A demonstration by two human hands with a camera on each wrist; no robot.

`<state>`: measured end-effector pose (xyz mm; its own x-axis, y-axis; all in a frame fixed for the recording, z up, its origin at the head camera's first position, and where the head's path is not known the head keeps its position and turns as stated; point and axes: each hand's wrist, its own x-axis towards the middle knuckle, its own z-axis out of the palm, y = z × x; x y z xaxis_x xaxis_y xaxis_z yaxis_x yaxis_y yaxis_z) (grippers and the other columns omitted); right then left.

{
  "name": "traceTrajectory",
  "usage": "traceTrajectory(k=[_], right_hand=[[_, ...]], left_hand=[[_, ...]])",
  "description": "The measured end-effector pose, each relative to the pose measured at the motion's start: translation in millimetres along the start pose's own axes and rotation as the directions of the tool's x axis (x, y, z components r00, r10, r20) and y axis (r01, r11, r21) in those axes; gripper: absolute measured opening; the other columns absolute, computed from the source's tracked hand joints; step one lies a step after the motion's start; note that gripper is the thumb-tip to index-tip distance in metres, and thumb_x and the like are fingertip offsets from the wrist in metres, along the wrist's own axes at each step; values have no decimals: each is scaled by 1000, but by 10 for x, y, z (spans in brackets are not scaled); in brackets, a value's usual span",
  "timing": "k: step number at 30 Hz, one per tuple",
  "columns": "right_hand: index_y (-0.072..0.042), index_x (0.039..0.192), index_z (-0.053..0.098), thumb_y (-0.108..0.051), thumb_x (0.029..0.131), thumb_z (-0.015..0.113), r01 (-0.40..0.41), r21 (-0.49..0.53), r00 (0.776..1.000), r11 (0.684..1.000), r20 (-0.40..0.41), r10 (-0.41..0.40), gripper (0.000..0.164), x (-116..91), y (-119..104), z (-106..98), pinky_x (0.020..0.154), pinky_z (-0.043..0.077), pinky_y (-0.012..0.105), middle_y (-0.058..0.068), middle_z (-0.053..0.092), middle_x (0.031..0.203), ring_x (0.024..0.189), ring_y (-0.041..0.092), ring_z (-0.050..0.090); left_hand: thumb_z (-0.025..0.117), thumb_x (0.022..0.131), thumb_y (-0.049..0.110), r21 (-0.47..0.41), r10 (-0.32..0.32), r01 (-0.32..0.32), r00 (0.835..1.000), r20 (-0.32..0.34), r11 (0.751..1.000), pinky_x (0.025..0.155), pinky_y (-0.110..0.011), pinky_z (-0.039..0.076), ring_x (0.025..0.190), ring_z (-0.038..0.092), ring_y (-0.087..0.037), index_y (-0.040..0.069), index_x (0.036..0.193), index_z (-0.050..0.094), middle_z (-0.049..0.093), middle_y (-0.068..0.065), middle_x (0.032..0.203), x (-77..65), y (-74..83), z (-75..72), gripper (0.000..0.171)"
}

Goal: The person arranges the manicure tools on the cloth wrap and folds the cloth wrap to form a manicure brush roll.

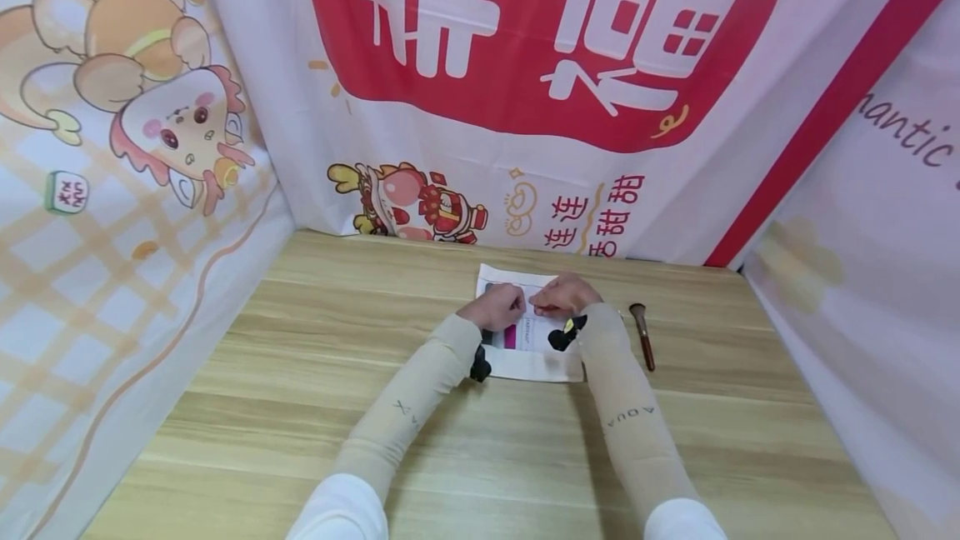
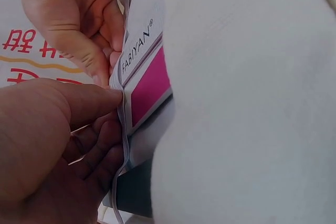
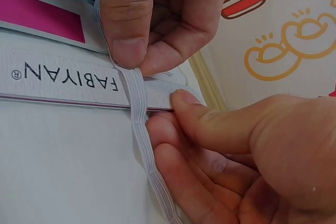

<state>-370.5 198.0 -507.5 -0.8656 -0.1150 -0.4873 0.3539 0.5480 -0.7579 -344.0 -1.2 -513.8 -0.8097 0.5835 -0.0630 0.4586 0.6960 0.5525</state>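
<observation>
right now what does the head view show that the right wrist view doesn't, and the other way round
Only the head view: the brush lying right of the white cloth, and both sleeves.

Only the right wrist view: readable FABIYAN lettering on the white strip, plus the elastic band crossing it, pinched by the left hand while the right hand pinches the strip's end.

Both: the two hands, the white cloth, the pink panel and the printed backdrop.

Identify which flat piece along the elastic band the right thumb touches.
The white strip lettered FABIYAN: the thumb of the right hand rests on its end. The strip with the magenta panel and the dark piece lie farther from that hand.
</observation>
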Motion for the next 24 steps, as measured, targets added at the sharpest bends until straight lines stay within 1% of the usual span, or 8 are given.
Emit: traceTrajectory(k=[4,10,13,15,17,19,22,24], right_hand=[[-3,102,80,-20,93,82,3,-22,1000,1000,-7,-3,19,-21,5,-11,62,56,21,3,78,81,67,9,69],[-1,105,77,-16,94,80,12,-5,1000,1000,-25,-12,19,-91,-10,14,68,59,24,7,79,86,73,12,71],[-2,106,78,-21,95,80,68,-114,996,991,-45,-74,22,-142,-4,-9,72,59,24,7,79,90,78,12,72],[-4,108,78,-26,96,79,114,-218,991,969,-49,-128,25,-201,-3,-77,74,58,26,6,79,92,82,14,72],[-5,108,79,-30,96,78,167,-314,980,935,-48,-192,28,-282,-8,-196,75,58,29,6,79,92,84,18,72],[-5,107,78,-31,97,77,217,-362,968,907,-38,-247,28,-385,-1,-350,76,56,31,7,77,92,87,22,70],[-2,104,76,-25,96,78,303,-414,940,858,-19,-340,25,-550,60,-598,79,57,35,9,76,94,89,25,69],[-3,106,75,-24,95,78,320,-457,929,830,-22,-370,24,-668,125,-745,82,58,37,10,76,100,95,25,69]], left_hand=[[59,101,4,0,-2,2,1000,-1,1000,78,-27,51,81,60,-15,7,96,69,68,-5,89,1,24,-1,11],[60,101,5,6,11,-11,1000,-8,1000,79,-27,51,81,60,-15,7,96,70,68,-4,89,14,32,20,11],[63,98,4,10,18,-18,1000,-22,1000,79,-26,50,80,60,-14,7,93,71,67,-3,87,18,21,28,10],[65,97,5,11,13,-13,1000,-28,1000,79,-26,50,80,60,-13,9,91,71,67,-2,86,18,10,29,9],[67,96,6,10,7,-6,1000,-28,1000,79,-25,49,80,59,-12,10,90,71,67,-1,85,14,0,27,8],[68,95,6,4,8,-8,1000,-26,1000,80,-26,49,81,59,-12,10,92,72,67,-1,87,8,0,17,6],[69,95,6,2,32,-32,999,-27,1000,82,-27,51,84,60,-13,8,94,74,69,-2,89,2,10,-2,5],[70,95,6,1,51,-51,998,-25,999,83,-28,51,85,60,-14,7,96,74,70,-3,91,0,24,-15,5]])
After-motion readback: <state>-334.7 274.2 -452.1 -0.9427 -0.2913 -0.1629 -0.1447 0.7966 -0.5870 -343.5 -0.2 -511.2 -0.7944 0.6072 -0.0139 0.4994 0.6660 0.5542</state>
